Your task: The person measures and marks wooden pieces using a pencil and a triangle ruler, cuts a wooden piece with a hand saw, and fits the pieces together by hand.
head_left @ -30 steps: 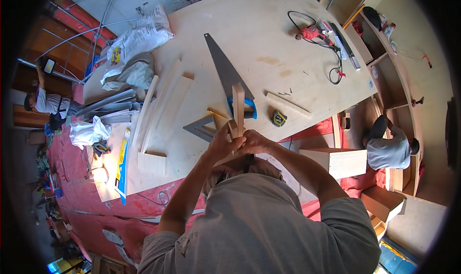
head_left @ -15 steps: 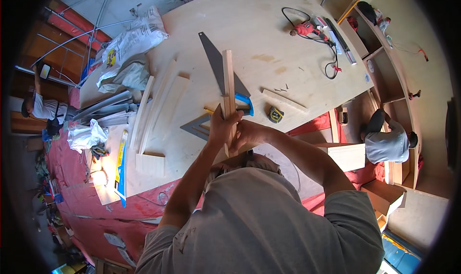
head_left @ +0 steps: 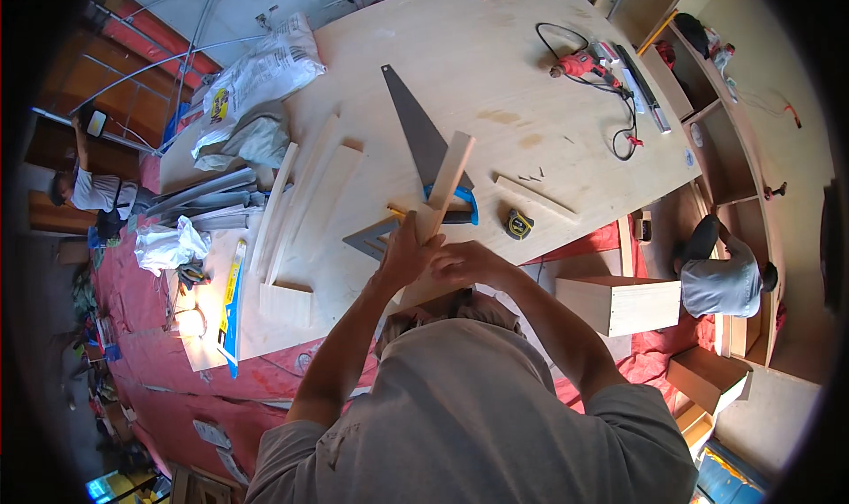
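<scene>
My left hand (head_left: 406, 251) is closed around a pale wooden batten (head_left: 452, 164), which slants up and right over the table. My right hand (head_left: 459, 262) is just right of it, fingers loosely bent and apart at the batten's side. Under the batten's upper part lies a handsaw (head_left: 411, 124) with a blue handle. A metal square (head_left: 361, 242) is left of my hands. A yellow-and-black tape measure (head_left: 518, 225) and a short wood strip (head_left: 537, 198) lie to the right. Longer pale boards (head_left: 327, 212) lie on the left of the table.
The plywood table (head_left: 478, 53) holds a red drill (head_left: 577, 64) with cord, sacks (head_left: 256, 71) and grey metal lengths (head_left: 203, 194). A wooden box (head_left: 616, 303) stands right. One co-worker (head_left: 97, 190) is at far left; another (head_left: 721, 285) crouches by shelving (head_left: 734, 164).
The batten has tilted, its top swinging rightward since half a second ago. My left hand has shifted down a little. My right hand has moved right, its fingers looser.
</scene>
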Available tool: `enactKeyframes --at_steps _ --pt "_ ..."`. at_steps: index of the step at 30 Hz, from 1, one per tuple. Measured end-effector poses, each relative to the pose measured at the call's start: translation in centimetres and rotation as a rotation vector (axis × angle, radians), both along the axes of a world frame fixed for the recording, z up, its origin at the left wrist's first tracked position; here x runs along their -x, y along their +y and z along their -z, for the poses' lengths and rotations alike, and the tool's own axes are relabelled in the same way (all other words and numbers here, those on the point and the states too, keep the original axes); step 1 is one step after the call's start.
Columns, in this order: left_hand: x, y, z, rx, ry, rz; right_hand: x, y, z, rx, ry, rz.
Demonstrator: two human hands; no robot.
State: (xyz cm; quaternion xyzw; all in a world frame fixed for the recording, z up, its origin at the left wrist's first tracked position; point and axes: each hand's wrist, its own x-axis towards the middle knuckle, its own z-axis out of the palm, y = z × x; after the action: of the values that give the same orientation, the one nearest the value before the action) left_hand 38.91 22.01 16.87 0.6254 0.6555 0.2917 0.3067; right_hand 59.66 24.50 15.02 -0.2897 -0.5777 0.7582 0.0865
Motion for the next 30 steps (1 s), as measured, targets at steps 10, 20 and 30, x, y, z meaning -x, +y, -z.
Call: enactKeyframes --at_steps 10,20,30 --pt "1.7 -3.7 2.5 0.115 0.189 0.268 2.9 -1.3 0.8 0.162 0.005 0.687" --pt "4.0 -9.4 2.4 0.295 0.292 0.039 6.1 -5.0 2.1 0.229 -0.047 0.637" --pt "8.4 -15.3 1.8 0.583 0.245 -0.124 6.3 -2.1 2.1 0.071 0.0 0.047"
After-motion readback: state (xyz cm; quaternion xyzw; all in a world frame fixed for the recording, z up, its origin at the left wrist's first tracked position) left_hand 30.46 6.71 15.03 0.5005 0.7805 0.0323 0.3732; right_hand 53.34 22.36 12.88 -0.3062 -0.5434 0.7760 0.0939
